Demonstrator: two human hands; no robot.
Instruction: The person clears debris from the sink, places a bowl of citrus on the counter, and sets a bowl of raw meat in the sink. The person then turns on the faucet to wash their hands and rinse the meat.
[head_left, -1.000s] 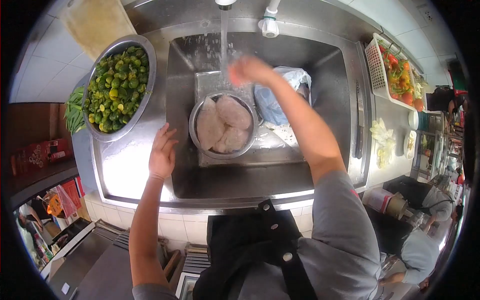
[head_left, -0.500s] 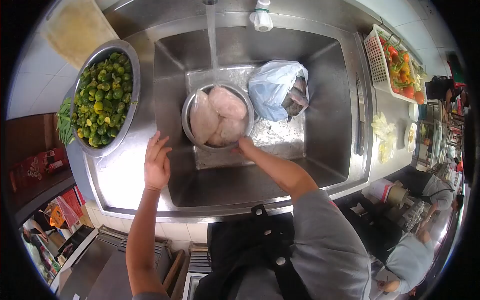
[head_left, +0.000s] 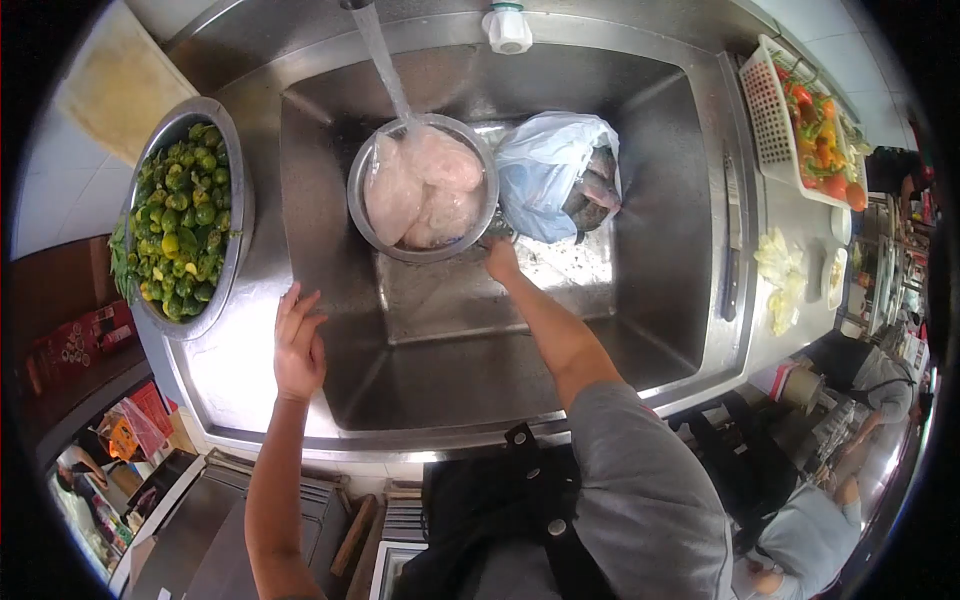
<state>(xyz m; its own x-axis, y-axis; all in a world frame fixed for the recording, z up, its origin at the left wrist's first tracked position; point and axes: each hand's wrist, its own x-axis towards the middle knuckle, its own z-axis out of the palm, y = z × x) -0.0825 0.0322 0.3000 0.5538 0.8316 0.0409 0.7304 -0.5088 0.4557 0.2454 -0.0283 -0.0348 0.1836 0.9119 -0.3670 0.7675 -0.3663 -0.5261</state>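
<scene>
In the sink (head_left: 480,370), a round metal bowl (head_left: 357,205) holds 3 large pale pink pieces of raw meat (head_left: 440,160), which look like chicken breasts. Tap water (head_left: 388,65) pours onto the bowl's far side. My right hand (head_left: 502,258) is closed at the bowl's near right rim; its fingertips are partly hidden. My left hand (head_left: 300,345) is over the sink's left edge, fingers stretched out, touching nothing I can make out. Right of the bowl lies a light blue plastic bag (head_left: 545,170) with dark fish (head_left: 592,200) showing at its opening.
A metal basin of small green citrus fruits (head_left: 185,220) stands on the left counter. On the right are a knife (head_left: 733,240), pale vegetable scraps (head_left: 780,275) and a white basket (head_left: 770,115) of peppers and tomatoes. A co-worker (head_left: 810,530) is at the lower right.
The bowl has moved away from me and slightly left, tilting a little, with my right hand following it. My left hand has shifted slightly left and nearer to me. The bag has stayed put.
</scene>
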